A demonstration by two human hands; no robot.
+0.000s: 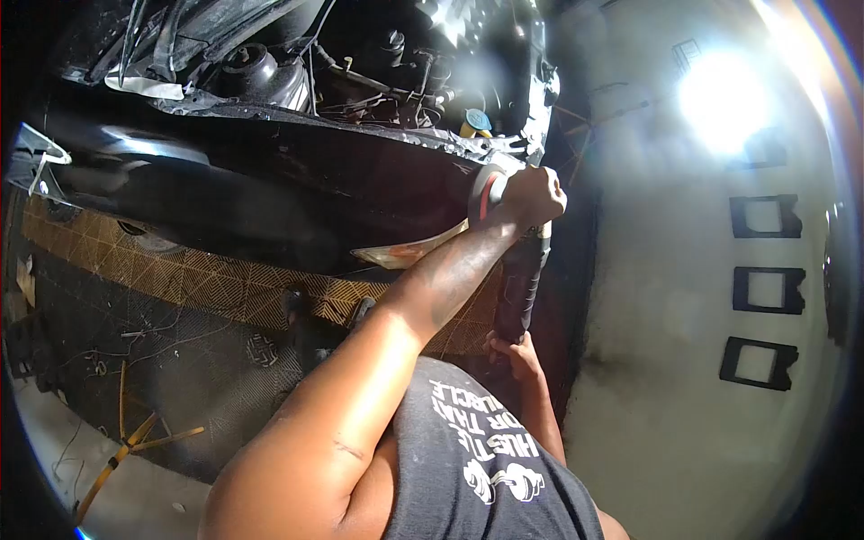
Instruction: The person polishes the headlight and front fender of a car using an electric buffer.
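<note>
A polisher (522, 286) with a long dark body has its round, red-ringed pad against the front end of a glossy black car fender (297, 180). My left hand (535, 195) is closed over the polisher's head, just beside the pad. At the rear end of the tool's body, my right hand (515, 354) has its fingers wrapped around it. Beneath my left forearm, an amber-and-clear corner light (409, 252) is partly covered. What the left fingers grip is mostly hidden by the back of the hand.
Above the fender lies the open engine bay (360, 81), with a blue reservoir cap (477, 119) near my left hand. A yellow stand (130, 443) is on the floor at lower left. Bright light (724, 101) glares by the pale wall, where several black frames (765, 290) appear.
</note>
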